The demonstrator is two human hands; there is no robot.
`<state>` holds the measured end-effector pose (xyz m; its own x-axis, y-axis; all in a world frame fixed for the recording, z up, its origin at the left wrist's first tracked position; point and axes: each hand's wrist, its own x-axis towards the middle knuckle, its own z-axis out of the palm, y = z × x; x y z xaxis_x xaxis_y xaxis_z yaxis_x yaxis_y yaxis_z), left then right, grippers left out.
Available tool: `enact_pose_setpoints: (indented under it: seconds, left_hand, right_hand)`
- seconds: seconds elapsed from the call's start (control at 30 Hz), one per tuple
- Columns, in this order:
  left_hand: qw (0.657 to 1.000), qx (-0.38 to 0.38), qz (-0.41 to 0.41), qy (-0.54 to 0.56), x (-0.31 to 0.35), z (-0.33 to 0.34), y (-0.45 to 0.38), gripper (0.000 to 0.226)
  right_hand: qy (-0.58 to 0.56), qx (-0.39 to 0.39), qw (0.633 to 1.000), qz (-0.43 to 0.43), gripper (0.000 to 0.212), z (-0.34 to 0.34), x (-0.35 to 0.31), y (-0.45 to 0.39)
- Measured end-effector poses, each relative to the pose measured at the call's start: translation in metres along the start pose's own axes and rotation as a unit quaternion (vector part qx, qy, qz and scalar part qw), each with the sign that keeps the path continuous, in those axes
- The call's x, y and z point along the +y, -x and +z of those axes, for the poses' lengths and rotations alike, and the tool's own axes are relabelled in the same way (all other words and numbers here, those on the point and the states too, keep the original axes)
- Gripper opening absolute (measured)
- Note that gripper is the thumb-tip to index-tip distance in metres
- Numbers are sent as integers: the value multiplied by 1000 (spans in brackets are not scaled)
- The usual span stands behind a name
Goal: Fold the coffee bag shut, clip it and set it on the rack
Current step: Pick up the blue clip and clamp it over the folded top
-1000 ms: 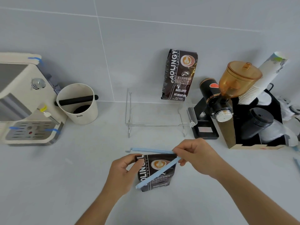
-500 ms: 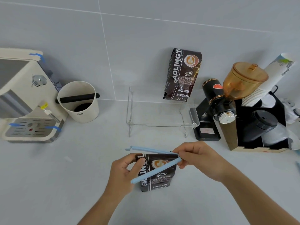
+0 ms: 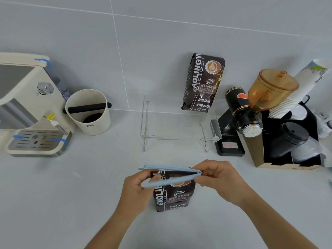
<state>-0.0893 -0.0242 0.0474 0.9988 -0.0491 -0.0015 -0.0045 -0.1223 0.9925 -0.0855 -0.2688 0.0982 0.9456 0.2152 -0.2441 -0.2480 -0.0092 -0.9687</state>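
Note:
A dark brown coffee bag (image 3: 175,195) stands upright on the counter in front of me, its top folded down. A long light-blue clip (image 3: 168,177) straddles that folded top, its two arms still a narrow V apart. My right hand (image 3: 218,178) pinches the clip's hinge end at the bag's right side. My left hand (image 3: 138,186) holds the bag's left edge, its thumb on the clip's front arm. A clear acrylic rack (image 3: 179,128) stands behind, against the wall, with a second coffee bag (image 3: 203,81) upright on its right part.
An espresso machine (image 3: 27,105) and a white knock box (image 3: 89,112) sit at the left. To the rack's right are a black grinder (image 3: 242,112) with an amber hopper and a box (image 3: 287,141) of paper cups and lids.
The clip's front arm has swung up toward the back arm, so the V is much narrower. Both hands stayed at the bag's top.

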Motion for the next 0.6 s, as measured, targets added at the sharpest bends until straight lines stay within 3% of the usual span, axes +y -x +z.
enact_pose_setpoints:
  seconds: [0.27,0.47,0.6]
  left_hand:
    - [1000,10,0,0,-3,-1,1,43]
    - [999,33,-1,8,-6,-2,4,44]
    - [1000,-2,-20,-23,-7,-13,5,43]
  right_hand:
    - [41,-7,999,-29,23,1,3,3]
    - [164,4,984,-69,30,2,3,3]
    - [220,25,970,-97,34,4,3,4]
